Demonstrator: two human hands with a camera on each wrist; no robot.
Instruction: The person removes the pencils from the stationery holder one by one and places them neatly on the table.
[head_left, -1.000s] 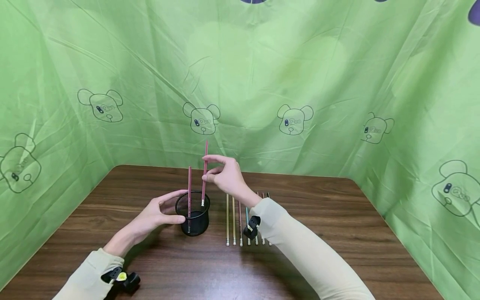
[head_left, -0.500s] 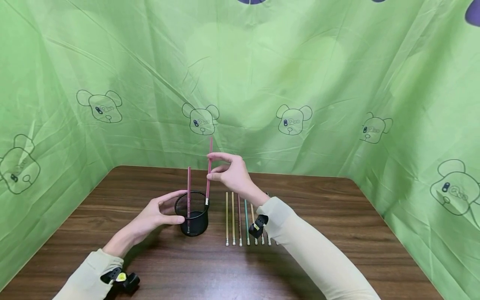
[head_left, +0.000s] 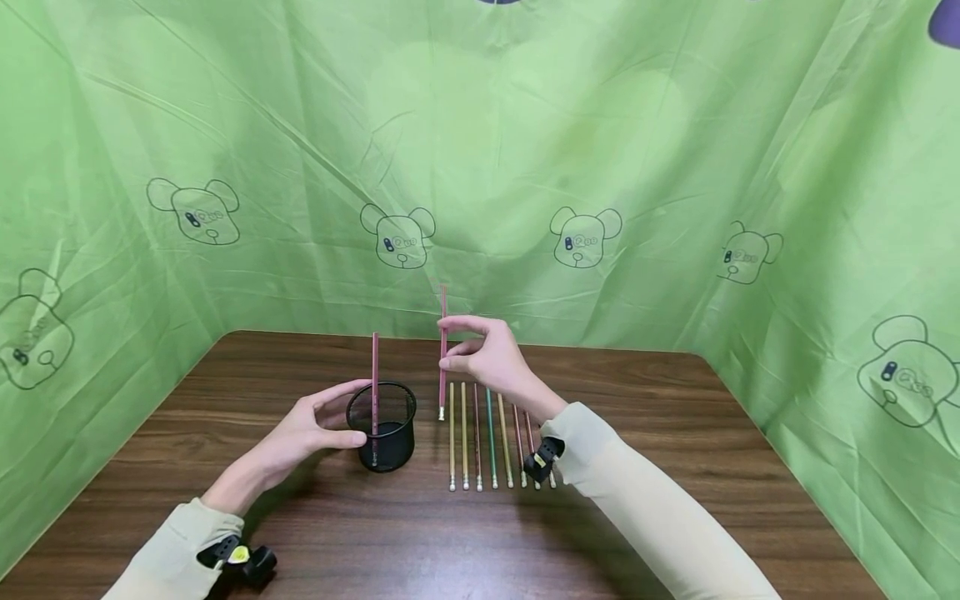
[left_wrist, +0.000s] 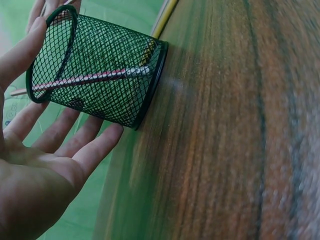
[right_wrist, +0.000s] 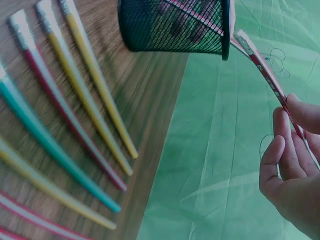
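A black wire-mesh pencil cup (head_left: 395, 450) stands upright on the table. My left hand (head_left: 311, 432) holds it from the left, thumb at the near rim and fingers behind the mesh (left_wrist: 102, 45). One red pencil (head_left: 375, 367) stands inside the cup, eraser end down. To the right of the cup, my right hand (head_left: 493, 360) pinches another red pencil (head_left: 443, 385) between thumb and fingers. That pencil is nearly upright, its white eraser pointing down, apart from the cup. In the right wrist view the held pencil (right_wrist: 267, 77) shows printed lettering near its eraser.
Right of the cup, several pencils lie side by side in a row, among them a yellow pencil (head_left: 452, 433) and a green pencil (head_left: 491, 437), erasers toward me. My right forearm partly covers the row's right end. A green curtain (head_left: 487, 150) surrounds the brown wooden table (head_left: 420, 542).
My right hand has moved right with its pencil, whose eraser end has come out of the cup's opening and now hangs beside it. My left hand stays on the cup.
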